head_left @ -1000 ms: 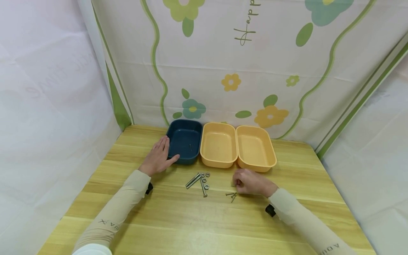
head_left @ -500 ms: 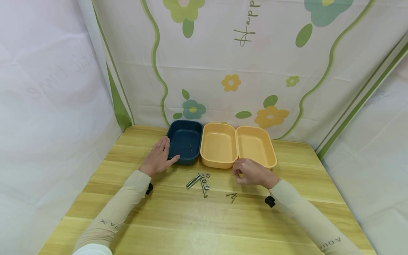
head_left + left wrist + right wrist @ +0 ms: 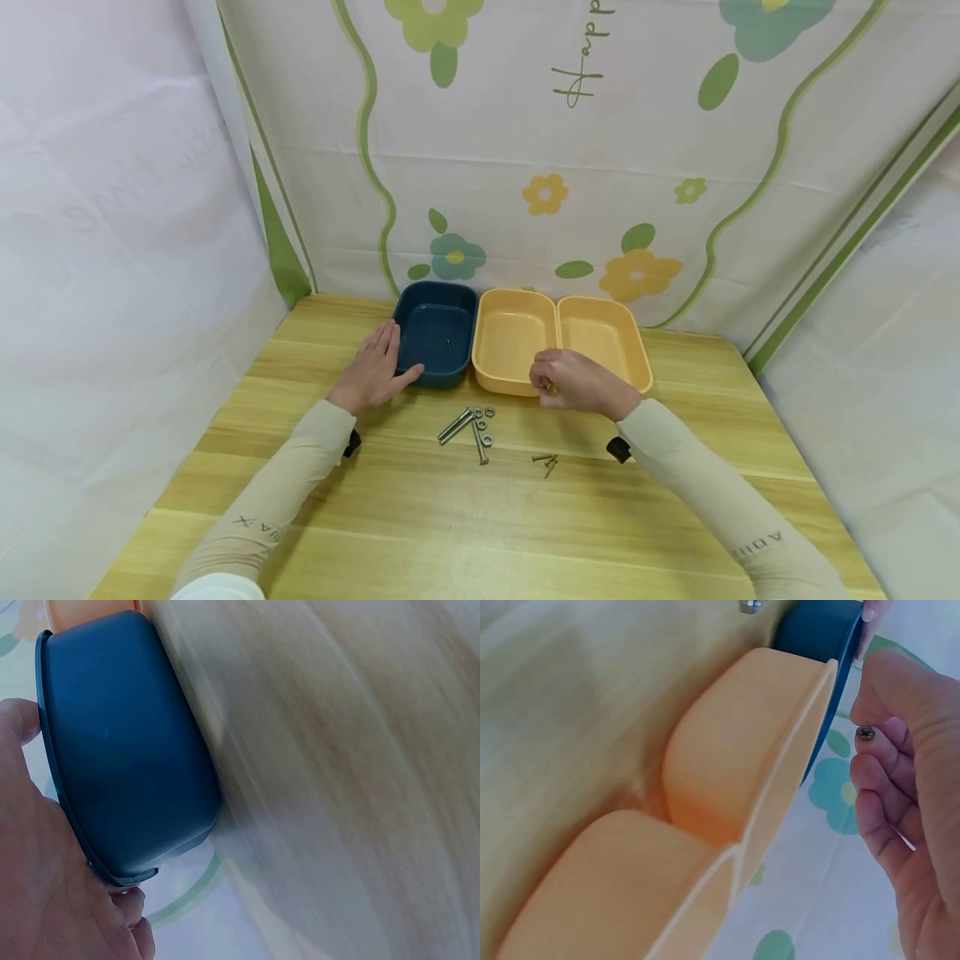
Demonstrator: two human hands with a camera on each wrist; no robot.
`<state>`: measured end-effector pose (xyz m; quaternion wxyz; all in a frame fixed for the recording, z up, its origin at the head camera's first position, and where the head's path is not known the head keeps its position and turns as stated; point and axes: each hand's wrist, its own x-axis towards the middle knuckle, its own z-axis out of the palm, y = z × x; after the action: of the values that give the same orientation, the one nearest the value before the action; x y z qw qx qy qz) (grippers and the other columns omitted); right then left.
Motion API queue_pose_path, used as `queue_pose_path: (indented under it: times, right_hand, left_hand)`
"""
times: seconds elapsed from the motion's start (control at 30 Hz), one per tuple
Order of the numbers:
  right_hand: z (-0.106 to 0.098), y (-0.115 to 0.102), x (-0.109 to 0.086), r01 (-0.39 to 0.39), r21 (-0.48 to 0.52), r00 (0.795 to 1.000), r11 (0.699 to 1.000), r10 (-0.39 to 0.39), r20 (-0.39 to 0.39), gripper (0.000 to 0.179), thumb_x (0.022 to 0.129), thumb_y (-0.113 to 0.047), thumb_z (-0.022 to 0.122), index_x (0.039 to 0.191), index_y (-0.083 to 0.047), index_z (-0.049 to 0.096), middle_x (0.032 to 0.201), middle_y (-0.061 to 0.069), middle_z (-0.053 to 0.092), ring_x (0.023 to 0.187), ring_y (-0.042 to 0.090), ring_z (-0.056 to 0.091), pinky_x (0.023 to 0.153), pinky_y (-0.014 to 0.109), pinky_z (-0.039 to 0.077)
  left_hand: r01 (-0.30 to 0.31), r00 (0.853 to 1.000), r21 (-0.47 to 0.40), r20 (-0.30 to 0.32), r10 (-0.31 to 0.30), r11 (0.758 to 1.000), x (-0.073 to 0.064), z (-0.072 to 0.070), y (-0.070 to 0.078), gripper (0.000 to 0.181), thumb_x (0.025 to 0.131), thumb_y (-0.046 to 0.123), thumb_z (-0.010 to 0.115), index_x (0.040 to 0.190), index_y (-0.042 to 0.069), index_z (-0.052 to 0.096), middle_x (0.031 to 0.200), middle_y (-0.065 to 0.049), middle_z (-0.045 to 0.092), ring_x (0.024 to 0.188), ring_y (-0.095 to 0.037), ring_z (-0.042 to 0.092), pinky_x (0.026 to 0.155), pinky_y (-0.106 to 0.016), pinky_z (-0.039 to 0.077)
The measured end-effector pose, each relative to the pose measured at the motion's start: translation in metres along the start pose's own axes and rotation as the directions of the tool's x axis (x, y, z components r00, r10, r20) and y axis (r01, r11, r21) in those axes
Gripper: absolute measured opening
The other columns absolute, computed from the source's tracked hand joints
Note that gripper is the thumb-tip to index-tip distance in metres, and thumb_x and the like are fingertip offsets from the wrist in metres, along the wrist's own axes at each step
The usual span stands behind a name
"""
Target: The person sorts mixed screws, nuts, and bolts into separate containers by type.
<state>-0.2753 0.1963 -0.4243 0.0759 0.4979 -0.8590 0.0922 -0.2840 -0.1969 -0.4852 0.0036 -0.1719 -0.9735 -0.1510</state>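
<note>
My right hand [image 3: 581,383] is raised over the front of the middle yellow bin [image 3: 516,387]. Between thumb and curled fingers it pinches a small screw [image 3: 865,733], whose cross-slotted head shows in the right wrist view. My left hand [image 3: 372,371] rests against the near left side of the dark blue bin [image 3: 437,377], its fingers along the rim and its thumb spread across the front. Inside the blue bin lies one small screw [image 3: 449,347]. Several more small screws [image 3: 550,463] lie on the table, nearer me than the right hand.
Silver bolts [image 3: 480,442] and several nuts [image 3: 487,440] lie in a loose group in front of the bins. The right yellow bin [image 3: 647,385] stands against the middle one. A flowered cloth [image 3: 465,167] hangs directly behind the bins.
My right hand has risen from the table beside the small screws, moving forward and slightly left to the middle yellow bin with a screw. My left hand stays in place.
</note>
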Motion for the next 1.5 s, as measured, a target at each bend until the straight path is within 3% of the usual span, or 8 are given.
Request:
queue_pose_path:
  times: [0.23, 0.63, 0.93, 1.17, 1.5]
  right_hand:
    - [0.000, -0.002, 0.026, 0.016, -0.050, 1.000, 0.999, -0.016, 0.011, 0.014, 0.085, -0.004, 0.073, 0.080, -0.015, 0.065, 0.080, 0.002, 0.065, 0.073, 0.008, 0.049, 0.067, 0.022, 0.046]
    - [-0.002, -0.008, 0.072, 0.061, -0.041, 0.998, 0.997, -0.061, -0.002, 0.012, 0.084, -0.003, 0.073, 0.080, -0.012, 0.066, 0.080, 0.003, 0.063, 0.073, 0.011, 0.050, 0.068, 0.022, 0.046]
    - [0.002, -0.010, 0.102, 0.028, -0.039, 1.000, 0.999, -0.028, -0.001, 0.009, 0.087, -0.005, 0.074, 0.083, -0.011, 0.068, 0.082, 0.002, 0.062, 0.075, 0.013, 0.051, 0.068, 0.024, 0.047]
    - [0.005, -0.010, 0.122, -0.068, -0.004, 0.997, 0.998, 0.069, 0.028, 0.003, 0.092, -0.011, 0.075, 0.090, -0.011, 0.073, 0.089, 0.003, 0.066, 0.079, 0.014, 0.057, 0.071, 0.022, 0.053]
    - [0.026, -0.005, 0.141, -0.089, 0.030, 0.995, 0.996, 0.090, -0.044, 0.004, 0.093, -0.010, 0.075, 0.096, -0.008, 0.076, 0.094, 0.004, 0.066, 0.080, 0.016, 0.057, 0.076, 0.026, 0.054]
  left_hand:
    - [0.001, 1.000, 0.002, 0.008, -0.001, 1.000, 0.001, 0.002, -0.001, 0.099, 0.107, 0.061, 0.046, 0.165, -0.010, 0.007, 0.176, -0.026, 0.004, 0.165, -0.042, 0.005, 0.134, -0.059, 0.012]
    - [0.001, 1.000, 0.000, 0.009, -0.001, 1.000, 0.001, 0.000, -0.002, 0.099, 0.107, 0.060, 0.046, 0.165, -0.010, 0.007, 0.176, -0.027, 0.004, 0.165, -0.043, 0.005, 0.134, -0.058, 0.012]
    - [-0.002, 1.000, 0.005, 0.001, 0.002, 1.000, 0.001, 0.001, -0.002, 0.098, 0.107, 0.059, 0.047, 0.165, -0.011, 0.008, 0.176, -0.027, 0.005, 0.165, -0.043, 0.006, 0.134, -0.058, 0.012]
    - [-0.001, 1.000, 0.005, -0.005, 0.001, 1.000, 0.000, 0.001, -0.001, 0.098, 0.108, 0.059, 0.047, 0.164, -0.011, 0.009, 0.175, -0.029, 0.006, 0.165, -0.044, 0.007, 0.134, -0.059, 0.013]
    - [0.004, 1.000, -0.003, -0.006, -0.004, 1.000, 0.001, 0.000, -0.001, 0.098, 0.108, 0.059, 0.047, 0.165, -0.011, 0.008, 0.176, -0.027, 0.005, 0.165, -0.043, 0.006, 0.134, -0.059, 0.013]
